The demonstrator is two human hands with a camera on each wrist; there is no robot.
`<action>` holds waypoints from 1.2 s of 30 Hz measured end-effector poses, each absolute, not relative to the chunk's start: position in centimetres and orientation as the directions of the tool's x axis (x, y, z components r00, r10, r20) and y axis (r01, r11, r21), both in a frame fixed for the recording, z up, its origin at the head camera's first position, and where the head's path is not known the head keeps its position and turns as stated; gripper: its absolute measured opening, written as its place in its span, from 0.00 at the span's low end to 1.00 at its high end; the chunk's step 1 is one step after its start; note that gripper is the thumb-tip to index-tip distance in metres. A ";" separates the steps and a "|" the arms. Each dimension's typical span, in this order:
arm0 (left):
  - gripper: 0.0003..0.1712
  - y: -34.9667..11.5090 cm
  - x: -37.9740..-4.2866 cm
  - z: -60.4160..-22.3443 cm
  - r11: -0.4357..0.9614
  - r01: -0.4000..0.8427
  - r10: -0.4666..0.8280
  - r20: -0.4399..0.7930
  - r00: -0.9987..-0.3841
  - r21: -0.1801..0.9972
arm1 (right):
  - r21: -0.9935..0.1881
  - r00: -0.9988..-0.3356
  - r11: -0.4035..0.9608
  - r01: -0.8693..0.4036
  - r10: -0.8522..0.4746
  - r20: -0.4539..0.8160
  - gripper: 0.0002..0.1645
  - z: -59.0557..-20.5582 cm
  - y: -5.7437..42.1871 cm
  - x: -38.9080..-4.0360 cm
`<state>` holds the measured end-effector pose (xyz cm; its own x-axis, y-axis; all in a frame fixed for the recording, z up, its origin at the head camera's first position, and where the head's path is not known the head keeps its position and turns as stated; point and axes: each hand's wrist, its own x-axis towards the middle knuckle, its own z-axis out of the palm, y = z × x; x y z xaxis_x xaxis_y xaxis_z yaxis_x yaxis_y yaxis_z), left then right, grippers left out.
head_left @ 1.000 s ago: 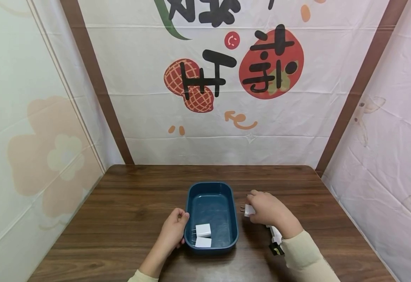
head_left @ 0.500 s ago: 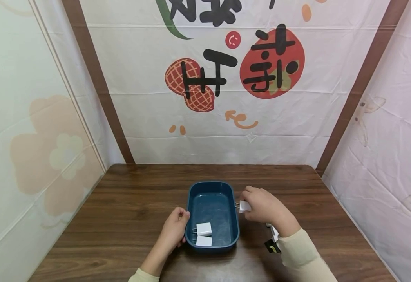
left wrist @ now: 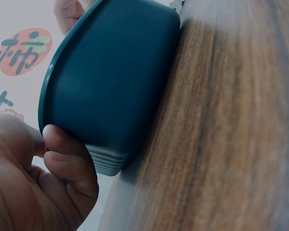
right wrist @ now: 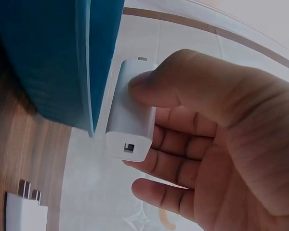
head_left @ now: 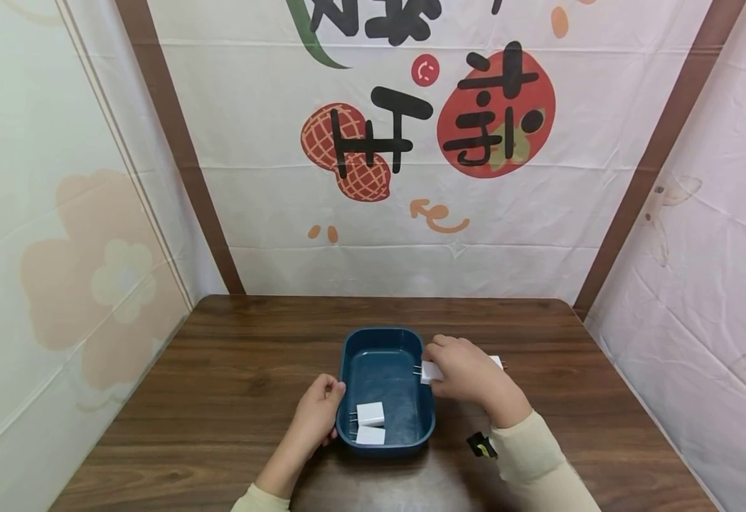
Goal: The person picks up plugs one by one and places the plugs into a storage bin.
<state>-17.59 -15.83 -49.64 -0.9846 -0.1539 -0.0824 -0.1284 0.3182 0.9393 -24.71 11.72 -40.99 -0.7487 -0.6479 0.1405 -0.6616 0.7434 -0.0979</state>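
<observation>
A dark blue rectangular bin [head_left: 382, 377] stands on the table. My left hand [head_left: 315, 412] grips its left rim, with the thumb at the edge and curled fingers [left wrist: 70, 168] against the outer wall. Two white charger plugs, an upper one [head_left: 370, 413] and a lower one [head_left: 370, 435], lie at the bin's near left, prongs pointing left. My right hand [head_left: 469, 373] pinches another white charger plug [right wrist: 130, 108] between thumb and fingers. In the head view this plug overlaps the bin's right rim, prongs leftward. Its port end faces the right wrist camera.
Beyond the right hand, another white charger plug [head_left: 496, 360] rests on the wooden table [head_left: 251, 370]. A small black item with a yellow mark [head_left: 481, 444] lies by the right sleeve [head_left: 533, 455]. A printed curtain [head_left: 270, 213] hangs behind the table.
My right hand has moved left with the charger plug, from beside the bin to its right rim. A plug beyond that hand has come into view. My left hand stays at the rim.
</observation>
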 end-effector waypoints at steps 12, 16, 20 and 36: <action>0.10 -15.9 -17.7 -49.5 0.321 -0.133 -0.154 -0.087 -0.984 0.938 | -0.066 -0.722 0.720 -0.690 -0.680 0.131 0.20 -41.3 9.7 -24.9; 0.11 -15.9 -17.6 -49.5 0.322 -0.133 -0.152 -0.087 -0.985 0.938 | -0.040 -0.705 0.706 -0.707 -0.698 0.128 0.20 -41.4 9.1 -24.9; 0.11 -15.9 -17.6 -49.6 0.319 -0.131 -0.152 -0.085 -0.985 0.939 | -0.028 -0.695 0.698 -0.716 -0.708 0.124 0.20 -41.6 8.5 -25.0; 0.10 -16.0 -17.7 -49.8 0.320 -0.128 -0.153 -0.082 -0.985 0.939 | -0.009 -0.671 0.675 -0.738 -0.732 0.116 0.20 -42.0 6.1 -25.1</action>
